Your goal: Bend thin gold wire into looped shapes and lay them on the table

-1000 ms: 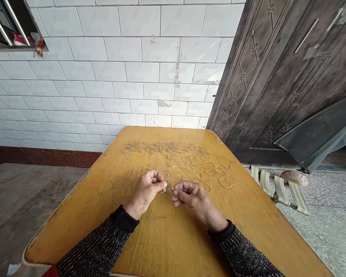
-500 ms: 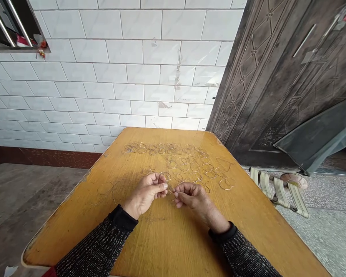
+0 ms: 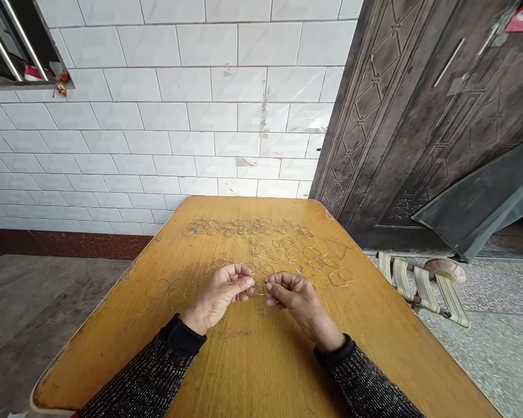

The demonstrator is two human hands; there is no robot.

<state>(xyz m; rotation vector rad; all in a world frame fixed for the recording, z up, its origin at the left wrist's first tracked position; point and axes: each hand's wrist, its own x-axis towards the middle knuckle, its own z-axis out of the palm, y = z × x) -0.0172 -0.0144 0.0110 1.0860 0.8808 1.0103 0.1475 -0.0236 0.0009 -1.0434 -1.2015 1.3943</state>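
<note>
Thumb and fingertips of my left hand (image 3: 221,291) pinch a thin copper-coloured wire. My right hand (image 3: 294,297) pinches the wire too, a short gap to the right. Between the two hands a curved piece of the wire (image 3: 258,294) shows just above the table; its ends are hidden by the fingers. Looped wire pieces (image 3: 292,252) lie flat just beyond my hands, many bent into linked rings. At the back, more wire loops (image 3: 244,226) form a crowded row. A loose wire length (image 3: 157,288) curls on the table left of my left hand.
The yellow wooden table (image 3: 261,371) stands near a white tiled wall (image 3: 165,116). To the right are a dark carved door (image 3: 401,116), a grey hanging sheet (image 3: 483,203) and a striped folding stool (image 3: 422,287) on the floor. A barred window (image 3: 17,46) is at upper left.
The view has tilted slightly upward. My right hand has turned a little and its fingertips sit slightly higher; both hands keep their pinch on the wire, whose curve between them shows more clearly.
</note>
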